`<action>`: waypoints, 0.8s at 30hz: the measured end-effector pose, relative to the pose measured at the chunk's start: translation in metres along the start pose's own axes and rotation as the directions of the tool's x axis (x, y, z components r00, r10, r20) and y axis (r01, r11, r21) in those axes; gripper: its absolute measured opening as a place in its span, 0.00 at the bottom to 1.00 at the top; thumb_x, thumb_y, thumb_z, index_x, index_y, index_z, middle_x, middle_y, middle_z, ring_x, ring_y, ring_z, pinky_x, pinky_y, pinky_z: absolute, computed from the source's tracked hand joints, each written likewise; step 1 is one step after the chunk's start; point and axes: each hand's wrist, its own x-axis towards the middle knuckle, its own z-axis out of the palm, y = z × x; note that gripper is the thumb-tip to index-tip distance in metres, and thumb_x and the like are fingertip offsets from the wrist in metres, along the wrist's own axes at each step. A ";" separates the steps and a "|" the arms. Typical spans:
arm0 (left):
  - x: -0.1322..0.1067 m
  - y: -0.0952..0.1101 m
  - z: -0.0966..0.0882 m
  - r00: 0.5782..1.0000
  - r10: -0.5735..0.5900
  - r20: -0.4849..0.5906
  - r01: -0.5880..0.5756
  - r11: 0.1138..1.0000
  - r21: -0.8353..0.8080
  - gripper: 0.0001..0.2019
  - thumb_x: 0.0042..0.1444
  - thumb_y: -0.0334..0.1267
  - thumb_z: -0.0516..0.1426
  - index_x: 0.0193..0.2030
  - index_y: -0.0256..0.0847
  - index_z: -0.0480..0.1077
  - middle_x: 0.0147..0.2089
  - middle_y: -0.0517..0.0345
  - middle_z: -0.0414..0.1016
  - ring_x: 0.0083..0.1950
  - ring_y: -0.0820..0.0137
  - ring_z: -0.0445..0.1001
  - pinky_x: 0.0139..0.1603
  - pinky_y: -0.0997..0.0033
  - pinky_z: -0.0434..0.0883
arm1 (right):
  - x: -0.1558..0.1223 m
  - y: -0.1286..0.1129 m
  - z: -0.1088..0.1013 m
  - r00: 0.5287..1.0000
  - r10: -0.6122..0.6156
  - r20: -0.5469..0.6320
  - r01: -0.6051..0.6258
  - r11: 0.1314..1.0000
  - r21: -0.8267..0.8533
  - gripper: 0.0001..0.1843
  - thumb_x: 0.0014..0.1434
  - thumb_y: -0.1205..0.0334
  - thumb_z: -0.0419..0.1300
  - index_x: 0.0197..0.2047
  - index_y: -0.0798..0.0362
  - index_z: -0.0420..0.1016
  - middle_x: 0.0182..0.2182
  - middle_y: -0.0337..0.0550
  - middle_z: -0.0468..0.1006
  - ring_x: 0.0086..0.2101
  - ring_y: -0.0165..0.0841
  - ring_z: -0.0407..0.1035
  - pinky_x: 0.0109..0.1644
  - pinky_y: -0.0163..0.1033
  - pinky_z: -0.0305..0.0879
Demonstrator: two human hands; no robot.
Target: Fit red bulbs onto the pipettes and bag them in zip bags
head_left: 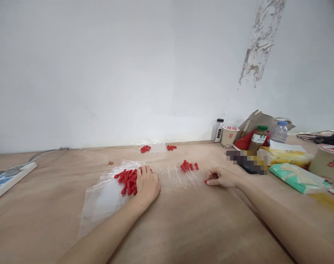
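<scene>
Two forearms (109,231) reach over the worktop (183,231); the right hand (220,177) pinches a red bulb (206,181), the left hand (148,183) curls over the bulb pile (128,179), its grip hidden. Between them lie clear tubes (170,179), long axes running near to far, probably light, stiff, slippery, best held mid-length; bulbs look soft, squeezable

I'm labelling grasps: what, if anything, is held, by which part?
Right hand: apparently a red dropper bulb, gripped part hidden. Left hand, at piled bulbs: cannot tell.
</scene>
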 end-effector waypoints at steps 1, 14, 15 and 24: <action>0.000 0.001 0.001 1.000 -0.004 0.004 0.004 1.000 0.003 0.11 0.49 0.31 0.51 0.30 0.31 0.74 0.36 0.38 0.67 0.42 0.51 0.61 0.43 0.52 0.55 | 0.000 0.001 0.000 1.000 -0.002 -0.009 0.002 1.000 -0.014 0.19 0.37 0.48 0.65 0.25 0.56 0.71 0.19 0.36 0.70 0.21 0.25 0.60 0.25 0.32 0.54; -0.027 -0.032 -0.019 0.982 0.189 0.002 -0.183 0.951 -0.250 0.09 0.60 0.34 0.44 0.32 0.39 0.63 0.35 0.54 0.68 0.38 0.64 0.64 0.38 0.64 0.58 | 0.009 -0.022 0.037 0.896 -0.175 -0.408 0.234 0.967 0.098 0.22 0.46 0.46 0.58 0.38 0.55 0.70 0.30 0.44 0.74 0.30 0.31 0.68 0.33 0.37 0.64; -0.033 -0.037 -0.020 0.972 0.233 -0.012 -0.224 0.918 -0.327 0.09 0.60 0.34 0.43 0.32 0.40 0.62 0.34 0.55 0.68 0.37 0.65 0.65 0.38 0.64 0.58 | 0.009 -0.028 0.046 0.887 -0.231 -0.400 0.275 0.960 0.056 0.20 0.48 0.48 0.57 0.38 0.55 0.71 0.31 0.45 0.74 0.31 0.32 0.68 0.34 0.37 0.64; -0.060 -0.046 -0.013 0.913 0.365 -0.183 -0.407 0.776 -0.481 0.11 0.62 0.29 0.44 0.46 0.42 0.63 0.36 0.58 0.73 0.36 0.69 0.68 0.43 0.65 0.54 | -0.007 -0.086 0.119 0.841 -0.478 -0.254 0.464 0.878 -0.118 0.04 0.53 0.67 0.56 0.34 0.54 0.71 0.29 0.41 0.74 0.30 0.29 0.67 0.35 0.35 0.64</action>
